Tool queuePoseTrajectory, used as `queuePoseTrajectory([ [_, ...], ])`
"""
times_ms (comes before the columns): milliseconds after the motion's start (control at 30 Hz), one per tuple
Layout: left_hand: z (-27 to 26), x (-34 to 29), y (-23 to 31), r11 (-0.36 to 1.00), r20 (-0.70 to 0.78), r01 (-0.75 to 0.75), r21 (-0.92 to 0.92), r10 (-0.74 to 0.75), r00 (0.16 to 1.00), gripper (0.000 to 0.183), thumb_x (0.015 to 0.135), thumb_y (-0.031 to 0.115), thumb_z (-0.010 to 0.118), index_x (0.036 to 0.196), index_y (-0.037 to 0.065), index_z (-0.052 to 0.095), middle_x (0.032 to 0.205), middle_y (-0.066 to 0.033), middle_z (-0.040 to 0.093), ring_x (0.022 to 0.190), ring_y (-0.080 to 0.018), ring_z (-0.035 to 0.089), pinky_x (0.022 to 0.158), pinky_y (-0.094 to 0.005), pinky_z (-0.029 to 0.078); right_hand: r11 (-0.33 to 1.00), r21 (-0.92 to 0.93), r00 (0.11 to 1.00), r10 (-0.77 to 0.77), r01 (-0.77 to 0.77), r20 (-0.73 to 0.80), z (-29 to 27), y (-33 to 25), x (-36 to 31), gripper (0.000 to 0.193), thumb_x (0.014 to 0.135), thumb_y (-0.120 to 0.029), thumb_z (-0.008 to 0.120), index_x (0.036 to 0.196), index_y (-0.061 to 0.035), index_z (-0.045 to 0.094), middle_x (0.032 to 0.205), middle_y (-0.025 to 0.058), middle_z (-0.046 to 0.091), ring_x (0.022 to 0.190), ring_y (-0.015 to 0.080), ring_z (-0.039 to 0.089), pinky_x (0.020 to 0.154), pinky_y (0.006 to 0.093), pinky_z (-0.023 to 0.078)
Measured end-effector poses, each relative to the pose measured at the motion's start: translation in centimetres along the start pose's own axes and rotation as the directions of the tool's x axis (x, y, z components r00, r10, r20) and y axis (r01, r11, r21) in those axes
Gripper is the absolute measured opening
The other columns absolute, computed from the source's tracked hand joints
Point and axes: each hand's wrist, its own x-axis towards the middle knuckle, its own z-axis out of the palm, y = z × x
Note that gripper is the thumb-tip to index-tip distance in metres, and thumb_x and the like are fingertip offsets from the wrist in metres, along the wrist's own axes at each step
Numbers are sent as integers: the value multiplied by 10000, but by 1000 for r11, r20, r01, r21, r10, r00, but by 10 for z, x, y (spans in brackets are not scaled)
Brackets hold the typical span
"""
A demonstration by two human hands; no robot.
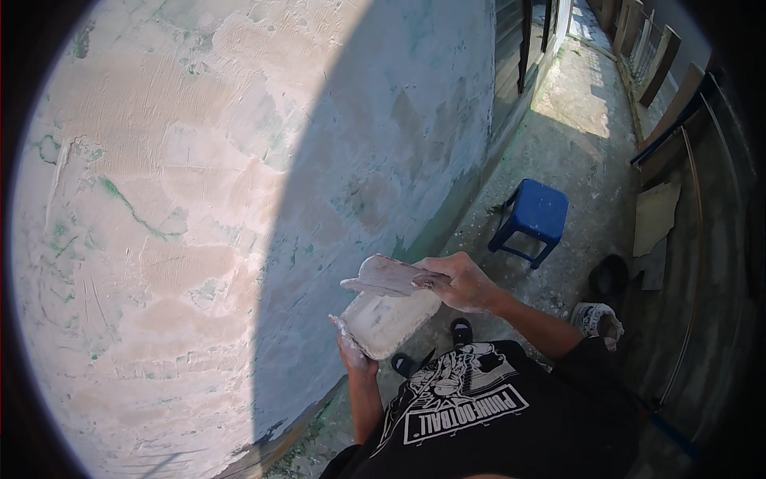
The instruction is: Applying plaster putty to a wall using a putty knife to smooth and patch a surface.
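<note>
My left hand [353, 351] grips the edge of a shallow whitish tray [396, 342], smeared with white plaster, in front of my body. Just above the tray's far side is a plaster-coated flat trowel [387, 275], and my right hand [463, 281] is closed around its handle end. White residue marks both hands. Close beyond the tray stands a wall [343, 191] with patchy pale plaster and green traces showing through. Part of the tray's inside is hidden under the trowel.
A blue plastic stool [538, 211] stands on the concrete walkway [558, 160] to the right. Near my right elbow sit a white bucket or sack [597, 321] and a dark round object [609, 275]. Boards and a rail line the right side; a louvred window [511, 56] is farther along the wall.
</note>
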Motion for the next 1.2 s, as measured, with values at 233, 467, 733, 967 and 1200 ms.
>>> queuePoseTrajectory([
  [233, 14, -19, 11, 998, -93, -4, -69, -2, 996, 671, 942, 561, 278, 1274, 0, 438, 1232, -173, 538, 1081, -310, 562, 935, -438, 464, 513, 837, 912, 408, -192, -41, 20, 37, 15, 283, 898, -26, 543, 1177, 21, 518, 1043, 47, 627, 916, 100, 595, 784, 260, 494],
  [467, -6, -32, 19, 995, -145, -59, -85, 46, 988, 653, 954, 536, 267, 1308, 6, 407, 1276, -169, 509, 1137, -316, 523, 979, -432, 425, 140, 982, 902, 427, -127, 55, 41, 40, 17, 300, 884, 4, 536, 1183, 5, 508, 1096, 87, 616, 997, 144, 601, 833, 302, 508],
  [733, -52, -52, 44, 990, -188, -117, -82, 100, 977, 645, 955, 535, 269, 1310, 16, 410, 1275, -164, 511, 1122, -316, 533, 968, -438, 434, 501, 860, 838, 507, -95, -203, 80, 34, 31, 194, 856, -1, 599, 1044, 42, 579, 953, 82, 653, 855, 107, 617, 749, 252, 501],
  [967, -106, -74, 70, 986, -219, -136, -97, 112, 969, 647, 952, 542, 266, 1311, 22, 405, 1277, -172, 503, 1120, -330, 532, 955, -462, 444, 908, 414, 736, 319, -57, -597, 149, -18, 62, 187, 883, -39, 585, 1014, 94, 605, 847, 75, 668, 757, 70, 594, 623, 229, 478],
  [1200, -163, -85, 93, 991, -176, -85, -101, 66, 982, 659, 950, 551, 249, 1306, 19, 405, 1271, -175, 504, 1117, -331, 532, 955, -466, 446, 984, -178, 624, -154, 24, -766, 222, -28, 107, 388, 769, -10, 647, 1146, 41, 574, 851, 223, 640, 677, 323, 642, 560, 327, 500],
])
